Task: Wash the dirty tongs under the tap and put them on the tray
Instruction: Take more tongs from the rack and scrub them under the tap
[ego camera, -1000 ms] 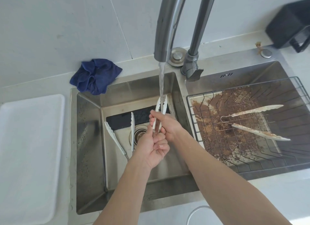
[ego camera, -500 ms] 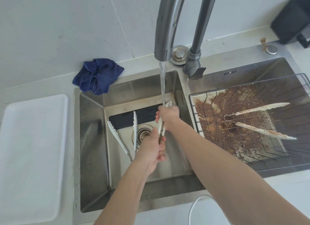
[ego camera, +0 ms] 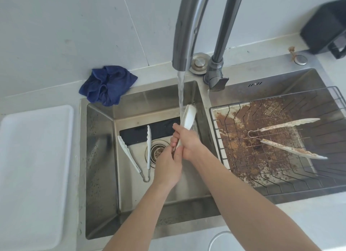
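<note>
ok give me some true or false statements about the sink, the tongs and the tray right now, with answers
1. Water from the tap runs onto the tongs held in both hands. True.
2. The white tray holds one pair of tongs. False: nothing lies on it.
3. A second pair of tongs lies in the left basin by the drain. True.
4. The tongs on the wire rack look clean. False: they carry brown smears.
5. The blue cloth lies inside the basin. False: it sits on the counter behind the sink.
</note>
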